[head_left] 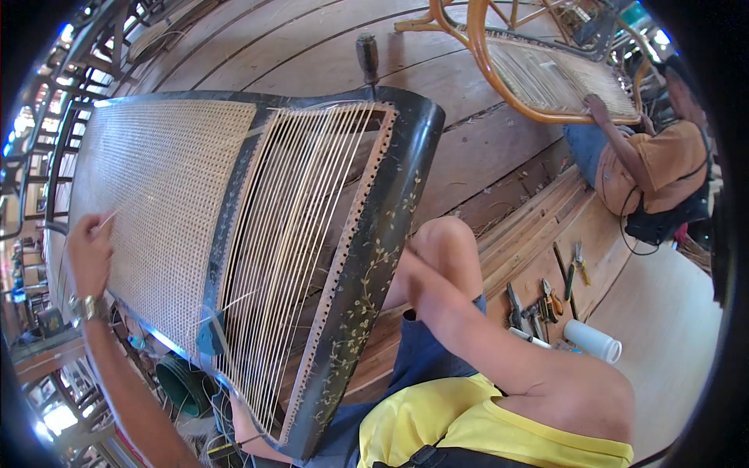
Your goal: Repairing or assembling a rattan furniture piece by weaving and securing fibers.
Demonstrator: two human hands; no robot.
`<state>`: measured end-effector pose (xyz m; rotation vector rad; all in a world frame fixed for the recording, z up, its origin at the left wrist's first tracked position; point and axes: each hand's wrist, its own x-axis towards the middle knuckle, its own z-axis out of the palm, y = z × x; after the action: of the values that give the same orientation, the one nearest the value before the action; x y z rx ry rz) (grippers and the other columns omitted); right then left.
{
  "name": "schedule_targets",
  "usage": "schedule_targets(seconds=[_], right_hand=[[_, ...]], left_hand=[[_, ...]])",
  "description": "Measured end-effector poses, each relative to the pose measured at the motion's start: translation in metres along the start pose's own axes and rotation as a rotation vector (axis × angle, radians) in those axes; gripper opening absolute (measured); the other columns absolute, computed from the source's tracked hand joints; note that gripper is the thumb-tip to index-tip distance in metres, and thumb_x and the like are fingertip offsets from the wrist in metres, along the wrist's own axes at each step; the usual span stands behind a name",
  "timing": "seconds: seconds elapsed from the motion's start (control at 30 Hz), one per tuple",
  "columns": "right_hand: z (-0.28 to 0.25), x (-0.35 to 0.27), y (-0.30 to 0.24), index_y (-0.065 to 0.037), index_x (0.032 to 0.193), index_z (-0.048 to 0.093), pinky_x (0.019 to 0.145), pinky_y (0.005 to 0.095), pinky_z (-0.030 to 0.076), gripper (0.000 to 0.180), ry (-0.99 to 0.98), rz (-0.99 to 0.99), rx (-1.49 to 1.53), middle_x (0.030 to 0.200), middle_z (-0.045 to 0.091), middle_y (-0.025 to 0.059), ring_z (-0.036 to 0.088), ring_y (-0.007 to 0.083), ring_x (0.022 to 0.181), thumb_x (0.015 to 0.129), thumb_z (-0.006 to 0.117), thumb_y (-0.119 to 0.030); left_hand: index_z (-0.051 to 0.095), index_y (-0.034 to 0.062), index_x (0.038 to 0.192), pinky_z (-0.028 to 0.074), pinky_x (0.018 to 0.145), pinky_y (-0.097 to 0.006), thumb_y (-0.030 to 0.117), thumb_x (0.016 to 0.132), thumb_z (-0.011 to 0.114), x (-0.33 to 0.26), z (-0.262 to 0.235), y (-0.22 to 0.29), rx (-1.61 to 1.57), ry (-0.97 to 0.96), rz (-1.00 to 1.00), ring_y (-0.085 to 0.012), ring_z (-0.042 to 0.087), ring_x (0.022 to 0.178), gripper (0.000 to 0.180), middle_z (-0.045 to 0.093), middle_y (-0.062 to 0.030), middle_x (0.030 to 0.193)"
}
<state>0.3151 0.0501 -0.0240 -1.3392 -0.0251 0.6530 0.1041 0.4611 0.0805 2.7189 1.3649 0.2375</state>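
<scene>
Across my lap lies a black wooden frame [374, 273] with a gold leaf pattern and a row of small holes along its inner edge. Its left section carries a finished woven cane panel [168, 203]; parallel pale cane strands [289, 226] span the open right section. My left hand [90, 251], wearing a wristwatch, is raised at the left side over the woven panel, fingers pinched on a thin pale cane strand [111, 216]. My right forearm [445, 300] passes behind the frame, which hides the hand. A dark-handled tool [367, 58] stands upright at the frame's far edge.
Pliers [552, 302], other hand tools and a white cylinder [591, 340] lie on boards at right. Beyond, another person [655, 168] works on a rattan chair [538, 74]. A blue piece [209, 334] sits on the frame's near edge, above a green bucket [183, 384].
</scene>
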Motion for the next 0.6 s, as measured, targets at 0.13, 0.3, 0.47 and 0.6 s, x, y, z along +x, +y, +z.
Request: schedule_targets(seconds=[0.13, 0.3, 0.47, 0.6], right_hand=[[-0.038, -0.029, 0.006, 0.003, 0.094, 0.058, 0.051, 0.0289, 0.046, 0.04, 0.05, -0.003, -0.004, 0.068, 0.061, 0.0101, 0.062, 0.0189, 0.058, 0.099, 0.057, -0.037], [-0.055, -0.035, 0.014, 0.002, 0.094, 0.058, 0.051, 0.0282, 0.044, 0.041, -0.019, 0.081, -0.068, 0.067, 0.06, 0.0095, 0.06, 0.018, 0.057, 0.099, 0.056, -0.039], [-0.021, -0.055, 0.026, 0.001, 0.093, 0.058, 0.052, 0.0274, 0.043, 0.043, -0.131, 0.169, -0.132, 0.065, 0.059, 0.0089, 0.059, 0.0171, 0.056, 0.099, 0.056, -0.041], [0.009, -0.065, 0.039, 0.001, 0.093, 0.058, 0.052, 0.0269, 0.041, 0.044, -0.146, 0.182, -0.196, 0.064, 0.059, 0.0084, 0.057, 0.0164, 0.055, 0.099, 0.055, -0.042]], left_hand=[[0.069, 0.0008, 0.098, 0.042, 0.056, -0.024, 0.036, 0.093, 0.067, -0.044, -0.084, -0.068, -0.088, 0.039, -0.172, -0.0069, 0.05, 0.063, 0.035, 0.057, -0.0002, 0.075], [0.07, 0.0015, 0.097, 0.041, 0.056, -0.024, 0.043, 0.094, 0.064, -0.089, -0.139, -0.069, 0.052, 0.031, -0.149, -0.006, 0.05, 0.062, 0.042, 0.055, 0.0015, 0.072], [0.07, 0.0008, 0.101, 0.043, 0.056, -0.027, 0.053, 0.088, 0.067, -0.126, -0.178, -0.073, 0.303, 0.068, -0.135, -0.0086, 0.051, 0.056, 0.053, 0.055, 0.0009, 0.07], [0.068, 0.01, 0.122, 0.044, 0.061, -0.023, 0.045, 0.097, 0.06, -0.146, -0.217, -0.096, 0.359, -0.08, -0.134, -0.008, 0.058, 0.076, 0.044, 0.067, -0.005, 0.096]])
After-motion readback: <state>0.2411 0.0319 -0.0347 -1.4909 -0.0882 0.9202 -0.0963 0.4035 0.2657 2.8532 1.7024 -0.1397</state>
